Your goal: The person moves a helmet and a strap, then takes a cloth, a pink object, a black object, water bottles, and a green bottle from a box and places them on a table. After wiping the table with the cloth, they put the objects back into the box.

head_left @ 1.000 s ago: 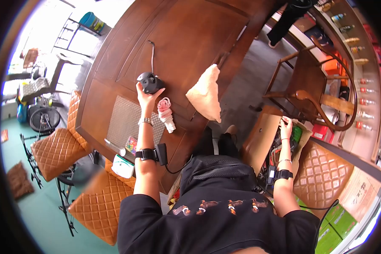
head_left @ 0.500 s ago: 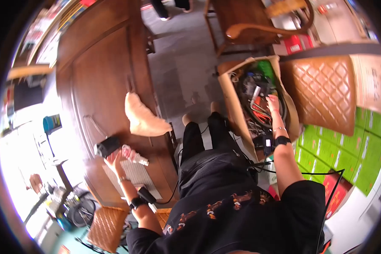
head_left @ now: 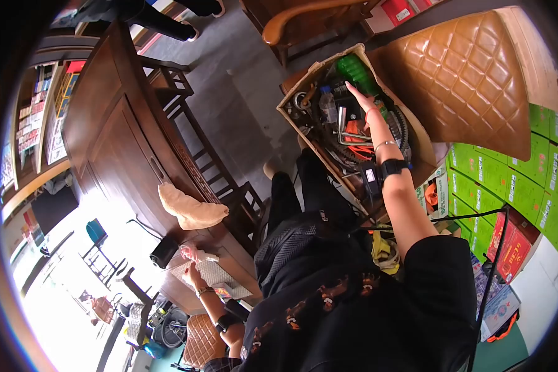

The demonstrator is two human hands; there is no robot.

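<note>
Reaching my right hand (head_left: 364, 102), fingers spread, into the box (head_left: 291, 101), I go slow past wires; left hand (head_left: 192, 273) rests flat, holding nothing.

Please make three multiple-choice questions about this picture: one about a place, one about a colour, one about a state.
1. Where is the right hand?
A. in the cardboard box
B. on the wooden table
C. on the cushion

2. What colour is the bottle near that hand?
A. red
B. green
C. white

3. How is the left hand?
A. raised in the air
B. inside the box
C. resting on the table

Answers: 1 A, the fingers reach among the cables inside it. 2 B, it is plainly green. 3 C, it lies by the metal mesh pad.
</note>
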